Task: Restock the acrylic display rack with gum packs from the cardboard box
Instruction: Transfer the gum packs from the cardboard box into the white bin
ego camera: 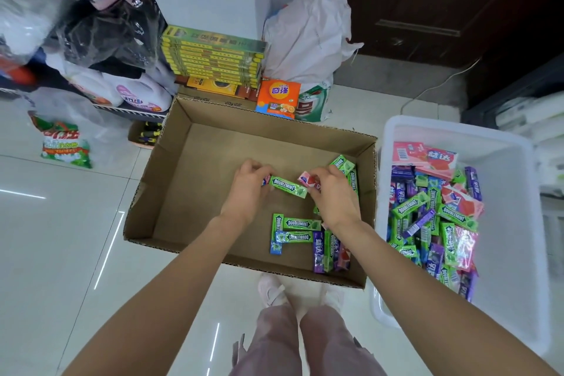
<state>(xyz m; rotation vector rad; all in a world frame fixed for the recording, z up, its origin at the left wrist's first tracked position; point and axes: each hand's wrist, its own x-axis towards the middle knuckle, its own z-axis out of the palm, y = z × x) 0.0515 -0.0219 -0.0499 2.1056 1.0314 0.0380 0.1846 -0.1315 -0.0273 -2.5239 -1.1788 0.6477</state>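
An open cardboard box (195,168) sits on the tiled floor with several gum packs on its bottom. Both my hands reach into it. My left hand (248,189) grips gum packs; a green Doublemint pack (288,187) and the tip of a blue one stick out of its fingers. My right hand (334,195) pinches a pink and red gum pack (307,179). More green and purple packs (305,235) lie near the box's front right corner. A white plastic bin (515,180) to the right holds a pile of mixed gum packs. No acrylic rack is in view.
Behind the box stand a stack of yellow-green flat boxes (213,55), an orange packet (279,98) and a white bag (308,36). Detergent bottles (134,94) sit on a low shelf at left. A green packet (65,146) lies on the floor. My feet (274,290) are just before the box.
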